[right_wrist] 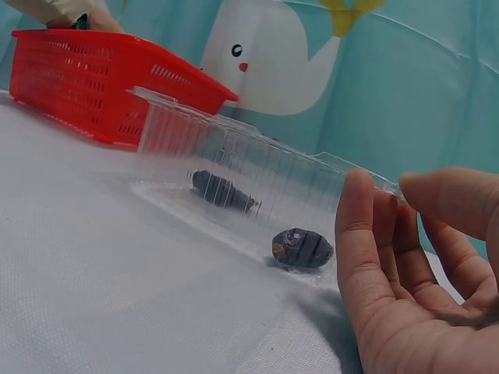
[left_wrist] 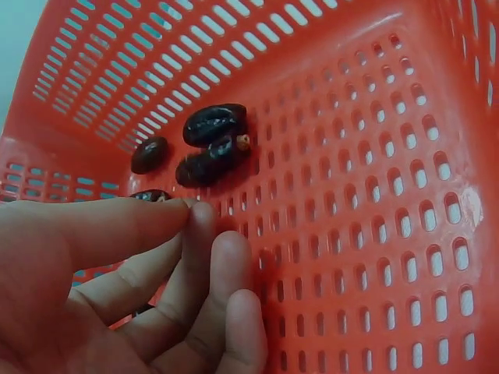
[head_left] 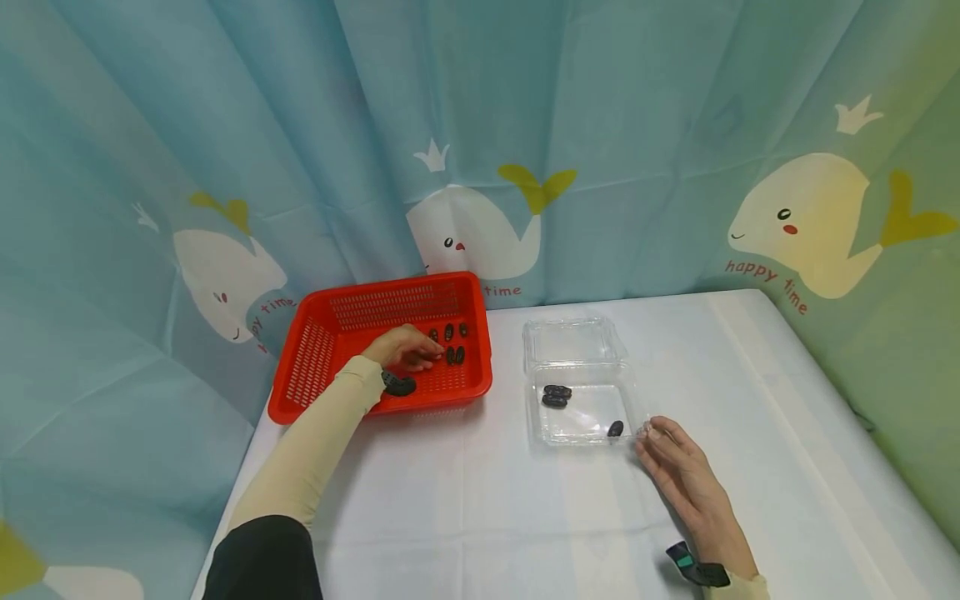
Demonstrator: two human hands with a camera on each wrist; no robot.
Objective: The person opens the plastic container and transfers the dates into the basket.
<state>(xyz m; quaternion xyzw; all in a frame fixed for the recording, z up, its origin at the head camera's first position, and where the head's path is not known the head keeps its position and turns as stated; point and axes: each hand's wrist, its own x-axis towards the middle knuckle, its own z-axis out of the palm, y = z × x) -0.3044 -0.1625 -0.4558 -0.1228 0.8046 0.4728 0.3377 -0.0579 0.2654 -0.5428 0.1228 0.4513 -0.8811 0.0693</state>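
Note:
In the head view, my left hand (head_left: 408,346) reaches into a red plastic basket (head_left: 300,358), its fingertips beside several dark brown dates (head_left: 460,355). The left wrist view has the thumb and index finger close together, with no date visible between them; two dates (left_wrist: 214,125) lie side by side just past the fingertips. With thumb and fingers, my right hand (head_left: 686,475) pinches the near right corner rim of a clear plastic clamshell box (head_left: 581,438). Inside the box, a single date (head_left: 615,428) lies near that corner and a small group of dates (head_left: 555,401) at the left.
Both containers stand on a table with a white cloth (head_left: 517,517). The box's lid (head_left: 573,342) is folded back toward a blue curtain (head_left: 637,167) with whale prints. The basket's slotted walls (left_wrist: 210,39) rise around the left hand.

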